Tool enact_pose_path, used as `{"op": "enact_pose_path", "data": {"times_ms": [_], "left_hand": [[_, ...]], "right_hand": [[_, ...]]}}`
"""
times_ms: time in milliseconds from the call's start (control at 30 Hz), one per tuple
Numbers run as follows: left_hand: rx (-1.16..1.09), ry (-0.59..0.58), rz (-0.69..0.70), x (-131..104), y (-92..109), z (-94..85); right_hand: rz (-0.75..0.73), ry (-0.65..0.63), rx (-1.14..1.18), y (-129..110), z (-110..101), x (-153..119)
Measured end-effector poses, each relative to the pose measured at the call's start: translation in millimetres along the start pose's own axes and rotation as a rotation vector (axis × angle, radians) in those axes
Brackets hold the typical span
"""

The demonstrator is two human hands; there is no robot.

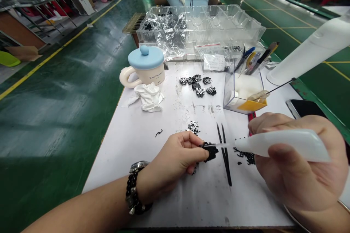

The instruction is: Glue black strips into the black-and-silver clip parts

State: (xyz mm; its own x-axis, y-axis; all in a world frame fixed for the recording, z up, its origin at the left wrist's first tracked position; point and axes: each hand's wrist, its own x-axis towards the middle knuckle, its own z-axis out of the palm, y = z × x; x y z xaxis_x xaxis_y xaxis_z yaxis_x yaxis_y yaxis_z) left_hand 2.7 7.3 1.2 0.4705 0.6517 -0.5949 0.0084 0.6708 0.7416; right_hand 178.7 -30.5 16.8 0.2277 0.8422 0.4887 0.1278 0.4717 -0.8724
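Observation:
Between the thumb and fingers of my left hand (180, 153) is a small black part (211, 152) with an uneven outline. My right hand (303, 167) grips a translucent white squeeze bottle (292, 145), held sideways. Its thin nozzle points left, and the tip is at the black part; I cannot tell whether it touches or whether liquid comes out. Black tweezers (225, 156) lie on the table just right of the part. Small silver pieces (193, 127) are heaped behind my left hand, and tiny black pieces (246, 156) lie partly behind the bottle.
Several black-and-silver parts (197, 83) lie mid-table. A lidded mug (149, 67) and crumpled tissue (150, 96) stand left. A clear pen box (243, 91), a white cylinder (308, 51) and a phone (306, 109) are right. Clear trays (224, 25) line the back; a person sits beyond.

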Motion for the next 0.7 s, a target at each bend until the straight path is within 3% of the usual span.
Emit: {"op": "enact_pose_path", "data": {"times_ms": [533,700], "left_hand": [[-0.015,-0.007,0.0,1.0,-0.1,0.3],[-0.023,-0.004,-0.003,1.4,0.4,0.2]], "right_hand": [[-0.031,0.005,0.059,2.3,0.5,0.3],[-0.048,0.057,0.049,0.0,-1.4,5.8]]}}
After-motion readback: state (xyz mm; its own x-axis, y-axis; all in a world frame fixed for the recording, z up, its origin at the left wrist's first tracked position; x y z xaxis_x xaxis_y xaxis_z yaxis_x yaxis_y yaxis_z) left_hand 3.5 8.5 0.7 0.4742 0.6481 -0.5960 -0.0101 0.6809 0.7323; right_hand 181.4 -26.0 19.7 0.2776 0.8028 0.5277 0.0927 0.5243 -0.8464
